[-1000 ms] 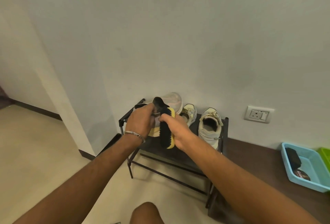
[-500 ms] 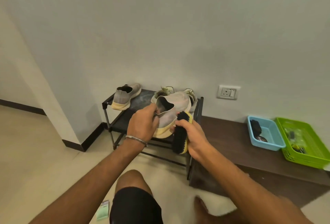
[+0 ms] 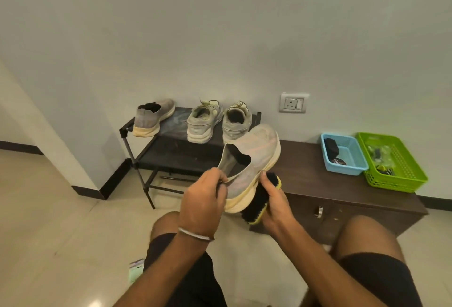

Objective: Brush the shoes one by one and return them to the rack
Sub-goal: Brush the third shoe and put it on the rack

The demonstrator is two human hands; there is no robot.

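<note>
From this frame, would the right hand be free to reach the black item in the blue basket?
Probably not yet: the right hand is closed around the shoe brush against the grey shoe. Nothing blocks the way to the blue basket; it stands open-topped on the cabinet.

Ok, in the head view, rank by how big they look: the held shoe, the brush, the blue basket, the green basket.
1. Held shoe, though it is nearest the camera.
2. Green basket.
3. Blue basket.
4. Brush, partly hidden by the right hand, so unsure.

Dim, soft light; bowed edges.
</note>
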